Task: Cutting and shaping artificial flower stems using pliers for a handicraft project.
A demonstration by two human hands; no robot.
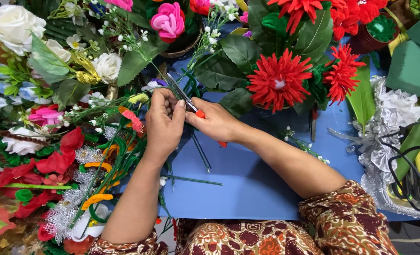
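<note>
My right hand [214,122] grips red-handled cutters [184,96], whose metal jaws point up and left towards green stems. My left hand [163,122] is closed around a thin green stem [188,82] right beside the jaws, thumb touching the tool. Both hands are over a blue table [257,184]. Cut green stem pieces [201,153] lie on the blue surface under my hands.
Artificial flowers crowd the left: white roses [11,26], red petals [54,160], orange and green wires. A pink rose in a basket [169,21] and red daisies with big leaves [278,80] stand at the back. Green foam blocks [411,66], silver ribbon [385,123] and black scissors [411,186] are at right.
</note>
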